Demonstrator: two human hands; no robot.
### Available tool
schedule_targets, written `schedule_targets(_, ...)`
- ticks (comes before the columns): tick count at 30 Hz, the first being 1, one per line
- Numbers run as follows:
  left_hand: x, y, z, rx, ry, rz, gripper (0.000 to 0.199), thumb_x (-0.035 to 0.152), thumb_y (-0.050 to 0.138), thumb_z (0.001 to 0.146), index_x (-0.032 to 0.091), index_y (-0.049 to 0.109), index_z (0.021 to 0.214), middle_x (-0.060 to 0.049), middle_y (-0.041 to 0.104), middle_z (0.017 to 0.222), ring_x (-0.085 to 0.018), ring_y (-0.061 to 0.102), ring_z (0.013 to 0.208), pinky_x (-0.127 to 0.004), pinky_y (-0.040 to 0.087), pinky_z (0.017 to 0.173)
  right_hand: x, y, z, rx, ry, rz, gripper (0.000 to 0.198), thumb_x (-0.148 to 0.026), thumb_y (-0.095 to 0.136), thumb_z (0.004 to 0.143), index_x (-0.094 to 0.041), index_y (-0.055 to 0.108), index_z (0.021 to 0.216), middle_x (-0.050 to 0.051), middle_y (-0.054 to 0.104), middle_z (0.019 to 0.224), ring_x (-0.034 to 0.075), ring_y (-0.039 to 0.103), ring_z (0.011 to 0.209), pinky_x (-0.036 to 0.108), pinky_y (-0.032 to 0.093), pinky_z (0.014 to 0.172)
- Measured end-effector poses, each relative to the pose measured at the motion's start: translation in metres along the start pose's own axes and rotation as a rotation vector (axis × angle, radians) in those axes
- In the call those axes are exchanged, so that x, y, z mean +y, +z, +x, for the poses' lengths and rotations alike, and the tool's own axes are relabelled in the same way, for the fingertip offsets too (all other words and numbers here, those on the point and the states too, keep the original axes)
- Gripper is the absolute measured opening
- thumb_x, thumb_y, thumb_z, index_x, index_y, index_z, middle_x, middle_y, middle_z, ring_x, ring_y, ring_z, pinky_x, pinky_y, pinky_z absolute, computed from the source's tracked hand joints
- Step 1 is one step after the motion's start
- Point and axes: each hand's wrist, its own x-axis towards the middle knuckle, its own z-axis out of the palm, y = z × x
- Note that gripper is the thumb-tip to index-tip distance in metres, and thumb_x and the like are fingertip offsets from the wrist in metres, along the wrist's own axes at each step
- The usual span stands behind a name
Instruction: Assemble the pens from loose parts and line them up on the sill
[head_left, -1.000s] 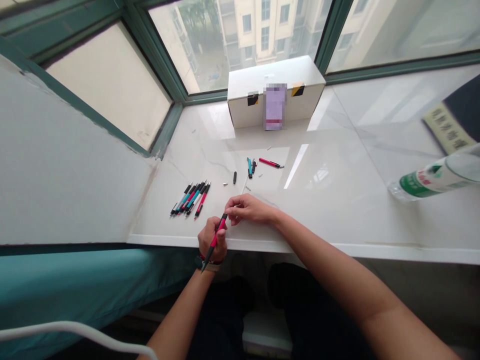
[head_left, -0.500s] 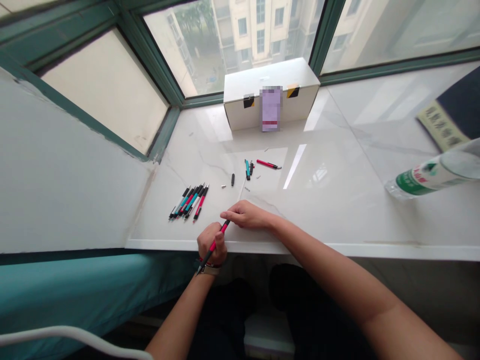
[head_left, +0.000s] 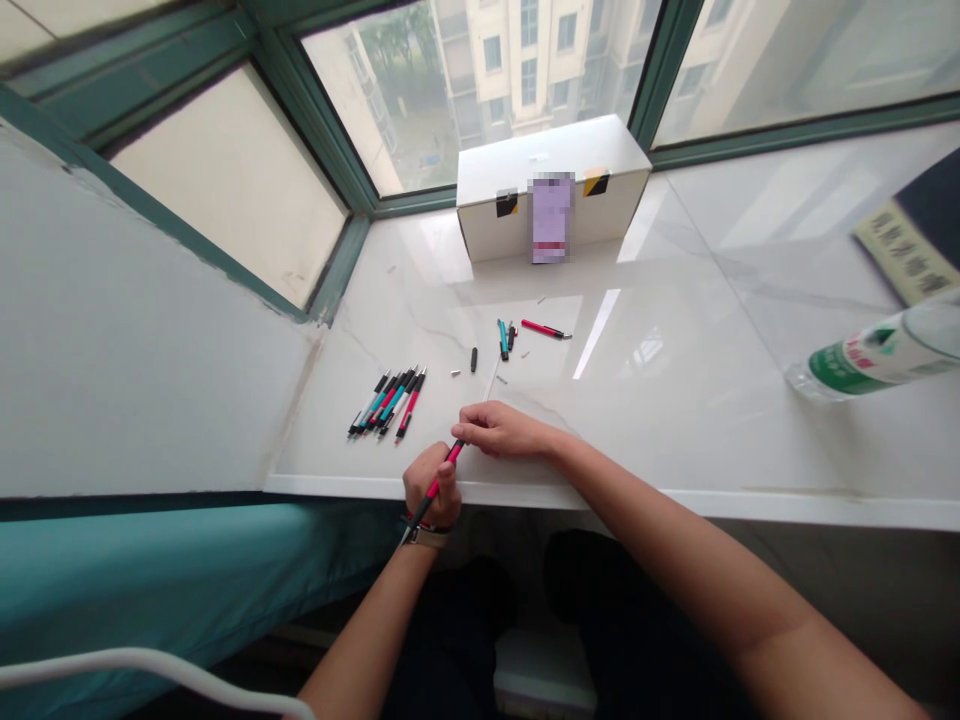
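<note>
My left hand (head_left: pixel 433 487) is closed around a red and black pen (head_left: pixel 433 490), whose metal tip points back over my wrist. Fingers of my right hand (head_left: pixel 495 428) pinch the far end of the same pen at the counter's front edge. Left of my hands lies a row of several pens (head_left: pixel 388 403) in black, red, teal and white. Beyond the right hand are a teal pen barrel (head_left: pixel 503 340), a black piece (head_left: pixel 474 360), a small metal tip (head_left: pixel 455 373) and a red pen barrel (head_left: pixel 544 329).
A white box (head_left: pixel 592 215) with a blurred purple packet (head_left: pixel 551 220) against its front stands by the window. To the right are a clear bottle (head_left: pixel 862 362) with a green label and a dark book (head_left: pixel 926 225). The white counter's edge (head_left: pixel 675 498) runs beneath my forearms.
The whole view has shifted slightly, so everything appears a little further right. Both hands keep their hold on the red and black pen.
</note>
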Motion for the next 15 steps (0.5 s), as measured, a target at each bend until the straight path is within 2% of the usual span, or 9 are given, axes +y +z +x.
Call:
schedule_targets(8,-0.001,-0.0001,-0.0011,-0.016,-0.016,0.006,0.051,0.051,0.012,0.097,0.023,0.035,0.061,0.0,0.039,0.056,-0.015,0.037,0.053,-0.032,0.025,0.056,0.0012,0.0031,-0.0005,-0.035,0.055,0.066,0.049,-0.056,0.036,0.094,-0.019,0.043,0.064,-0.004,0.045,0.052,0.01,0.04,0.051,0.024,0.033,0.054)
schedule_targets(15,-0.0015,0.0017,-0.001,-0.026,-0.016,0.019,0.051,0.05,0.014,0.098,0.023,0.036,0.061,0.0,0.04,0.056,-0.015,0.038,0.053,-0.032,0.027,0.056,0.0001,0.0028,-0.0005,-0.008,0.088,0.091,0.041,-0.055,0.042,0.093,-0.02,0.045,0.073,-0.004,0.053,0.056,0.011,0.049,0.051,0.023,0.04,0.055)
